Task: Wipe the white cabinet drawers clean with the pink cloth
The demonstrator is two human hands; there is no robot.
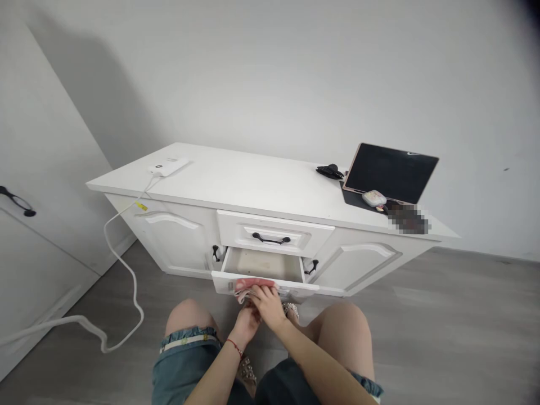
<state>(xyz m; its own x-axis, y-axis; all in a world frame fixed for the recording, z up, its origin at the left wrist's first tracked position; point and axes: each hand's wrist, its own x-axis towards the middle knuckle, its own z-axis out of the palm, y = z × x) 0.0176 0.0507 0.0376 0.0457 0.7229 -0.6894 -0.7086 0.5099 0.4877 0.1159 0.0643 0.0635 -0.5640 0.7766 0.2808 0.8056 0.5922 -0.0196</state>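
I squat in front of a low white cabinet [236,185] whose lower drawer [261,264] is pulled out. Both my hands meet at the drawer's front edge. My right hand [266,304] is closed on a small stack of red paper notes [248,285], fingers pressed on top. My left hand [247,323] sits just under it, fingers curled against the same notes from below; a red string is on that wrist. The drawer's inside looks bare and lightly stained.
The upper drawer [272,233] with a black handle is shut. On the cabinet top lie a white device [169,166] with a cable [122,264] trailing to the floor, a black hair clip [330,170], a dark tablet [390,171] and a small pale case [374,198]. A white door stands left.
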